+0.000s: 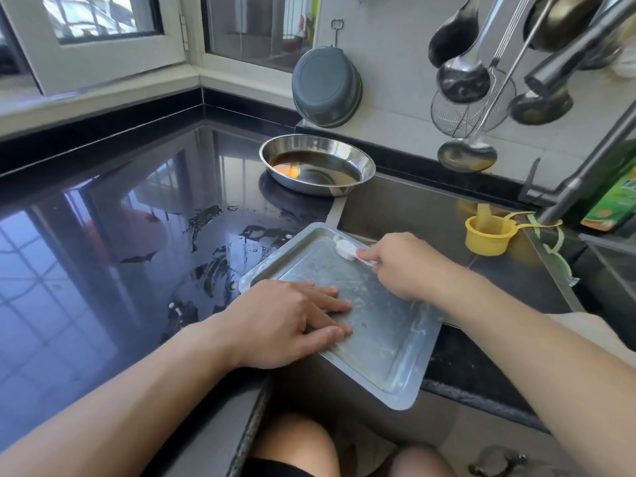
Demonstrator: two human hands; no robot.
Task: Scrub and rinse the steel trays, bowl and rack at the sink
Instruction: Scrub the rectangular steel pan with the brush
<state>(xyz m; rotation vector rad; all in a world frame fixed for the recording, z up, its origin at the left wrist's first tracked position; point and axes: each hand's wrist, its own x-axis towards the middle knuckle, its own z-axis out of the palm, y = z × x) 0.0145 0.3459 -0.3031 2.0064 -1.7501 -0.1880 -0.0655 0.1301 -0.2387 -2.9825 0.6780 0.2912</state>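
The left hand lies flat on the tray, fingers straight and close together. The right hand curls around a white brush; its fingers hide the handle. The tray sits half on the wet desk, half over the sink. A steel bowl sits beyond the fingers.

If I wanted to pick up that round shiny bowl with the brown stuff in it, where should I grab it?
Probably by the rim, one hand on each side, coming from the front. The bowl is wide and shallow with a flared lip and no handle, and it holds brown liquid, so keep it level. It sits on the counter beside the sink.
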